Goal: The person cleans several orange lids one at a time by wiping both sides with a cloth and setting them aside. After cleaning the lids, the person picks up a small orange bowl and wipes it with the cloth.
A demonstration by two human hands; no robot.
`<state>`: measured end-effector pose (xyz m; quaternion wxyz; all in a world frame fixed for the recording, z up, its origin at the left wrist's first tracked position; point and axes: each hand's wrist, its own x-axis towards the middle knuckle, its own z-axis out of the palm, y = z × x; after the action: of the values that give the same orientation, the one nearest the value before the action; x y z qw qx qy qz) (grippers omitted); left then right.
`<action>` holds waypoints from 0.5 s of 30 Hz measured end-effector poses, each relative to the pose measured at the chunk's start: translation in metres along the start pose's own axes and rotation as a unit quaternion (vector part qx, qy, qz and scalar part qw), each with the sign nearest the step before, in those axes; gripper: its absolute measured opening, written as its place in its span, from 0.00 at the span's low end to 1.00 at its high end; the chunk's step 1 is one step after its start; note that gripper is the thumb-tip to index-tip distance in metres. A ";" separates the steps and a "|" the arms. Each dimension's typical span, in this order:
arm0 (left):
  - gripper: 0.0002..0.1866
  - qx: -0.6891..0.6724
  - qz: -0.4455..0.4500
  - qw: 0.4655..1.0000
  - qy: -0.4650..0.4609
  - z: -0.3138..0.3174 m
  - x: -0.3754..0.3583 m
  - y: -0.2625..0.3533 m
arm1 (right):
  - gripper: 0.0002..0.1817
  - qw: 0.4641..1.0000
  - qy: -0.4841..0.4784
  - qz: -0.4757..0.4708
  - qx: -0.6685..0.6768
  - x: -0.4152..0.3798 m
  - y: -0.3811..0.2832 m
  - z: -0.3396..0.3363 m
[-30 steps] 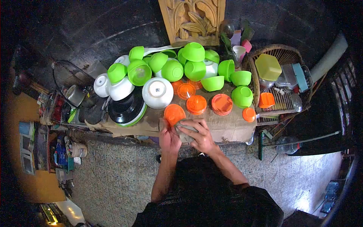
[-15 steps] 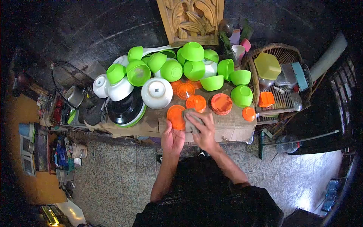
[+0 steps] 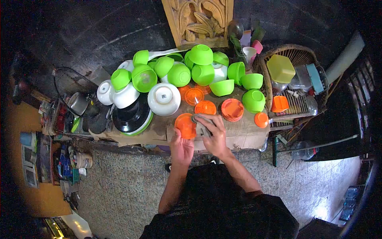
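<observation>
An orange lid (image 3: 185,126), small and round, is gripped from below by my left hand (image 3: 182,149) above the front of the table. My right hand (image 3: 214,135) is closed on a grey cloth (image 3: 201,124), which presses against the lid's right edge. Just beyond my hands lies a ridged orange lid (image 3: 205,107), with a see-through-looking orange lid (image 3: 194,96) behind it. To their right sits a stack of orange lids (image 3: 232,109). A smaller orange cup-like piece (image 3: 261,120) rests near the table's right end.
Upturned green bowls (image 3: 179,75) are heaped at the back. A white bowl (image 3: 164,98) and a black dish (image 3: 132,116) stand at left. At right, a wicker chair (image 3: 292,51) holds a yellow container (image 3: 281,68). Cardboard (image 3: 155,129) covers the tabletop.
The orange lid has tilted slightly and shifted a little downward in my left hand. My right hand has shifted slightly with the cloth along the lid's edge.
</observation>
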<state>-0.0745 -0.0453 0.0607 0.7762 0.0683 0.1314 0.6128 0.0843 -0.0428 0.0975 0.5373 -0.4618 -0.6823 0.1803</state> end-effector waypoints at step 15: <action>0.21 0.078 0.045 0.992 0.092 0.004 0.008 -0.005 | 0.36 0.998 0.008 -0.068 -0.006 -0.024 0.026 0.015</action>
<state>-0.0674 -0.0382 0.0622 0.7251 0.0780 0.2462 0.6384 0.0822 -0.0456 0.0596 0.5510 -0.4184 -0.7091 0.1357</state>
